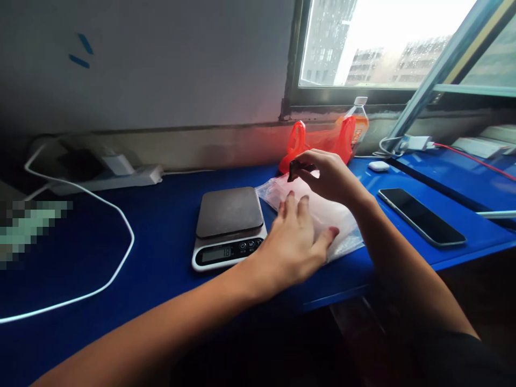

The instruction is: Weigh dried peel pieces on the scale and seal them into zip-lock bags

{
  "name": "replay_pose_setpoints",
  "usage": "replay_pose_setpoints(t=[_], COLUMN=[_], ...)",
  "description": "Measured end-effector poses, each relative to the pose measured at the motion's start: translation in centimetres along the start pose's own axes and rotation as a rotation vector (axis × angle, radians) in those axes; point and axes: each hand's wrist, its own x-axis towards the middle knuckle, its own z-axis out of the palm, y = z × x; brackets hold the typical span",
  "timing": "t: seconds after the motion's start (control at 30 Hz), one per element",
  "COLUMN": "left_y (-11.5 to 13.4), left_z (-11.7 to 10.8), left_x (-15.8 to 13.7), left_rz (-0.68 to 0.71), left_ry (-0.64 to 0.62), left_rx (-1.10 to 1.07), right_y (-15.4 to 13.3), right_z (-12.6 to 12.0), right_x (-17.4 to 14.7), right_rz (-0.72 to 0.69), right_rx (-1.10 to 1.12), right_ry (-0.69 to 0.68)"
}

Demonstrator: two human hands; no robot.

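Observation:
My right hand (328, 174) is raised over a clear plastic bag (342, 228), its fingers pinched on a small dark piece (293, 169) whose kind I cannot make out. Lower and to the left, my left hand (296, 244) has its fingers spread, above or against the same bag; whether it touches is unclear. Just left of that hand stands a kitchen scale (230, 212) with a grey plate and a white body. Its display (217, 253) seems to read 18. Nothing lies on the scale's plate.
Behind the bag are a red plastic bag (296, 142) and a drink bottle (360, 121). A phone (421, 216) and a white earphone case (379, 166) lie on the right. A white cable (131, 231) loops from a power strip (141, 176) on the left. The blue table (169, 215) meets the wall.

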Motion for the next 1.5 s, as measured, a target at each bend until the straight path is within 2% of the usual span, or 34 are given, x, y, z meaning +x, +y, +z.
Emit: replay_pose_setpoints(t=[0.1,0.23,0.4,0.63,0.73,0.83,0.9,0.97,1.07,1.2,1.27,1.37,1.5], left_y=[0.4,-0.6,-2.1,-3.1,-3.1,-2.8,-2.5,-2.2,-1.7,-1.1,-1.0,-1.3,-2.2], left_z=[0.8,1.6,1.9,1.4,1.3,1.3,1.2,0.9,0.6,0.9,1.0,0.3,-2.4], left_x=[2.8,3.6,2.9,2.5,2.3,1.6,1.0,0.9,1.9,5.0,6.3,7.2,6.7], left_rz=[-0.055,-0.058,0.087,0.259,0.331,0.372,0.334,0.236,0.059,-0.178,-0.213,-0.083,0.123], left_ry=[-0.033,-0.037,-0.018,0.002,-0.003,-0.001,0.032,0.093,0.128,0.068,0.032,-0.080,-0.262], left_rx=[-0.016,0.039,0.023,-0.060,-0.080,-0.071,-0.031,0.012,0.026,-0.013,-0.011,-0.015,-0.033], right_y=[1.6,3.9,4.2,1.4,2.1,3.6,4.3,5.0,6.4,8.7,9.0,7.5,3.0], right_z=[-0.5,-1.1,-2.1,-4.5,-5.5,-5.8,-5.5,-5.0,-4.5,-3.8,-3.1,-1.4,0.0], right_x=[0.0,-0.2,-0.4,-1.4,-1.8,-2.6,-3.8,-5.5,-7.7,-7.6,-7.2,-8.0,-11.4], right_rz=[0.038,0.128,0.235,0.173,0.197,0.343,0.446,0.470,0.500,0.677,0.696,0.657,0.685], right_rx=[-0.006,0.096,0.127,0.068,0.201,0.408,0.510,0.574,0.641,0.811,0.916,0.923,0.680], right_ry=[0.049,0.069,0.135,0.117,0.133,0.261,0.339,0.364,0.272,0.202,0.197,0.231,0.333])
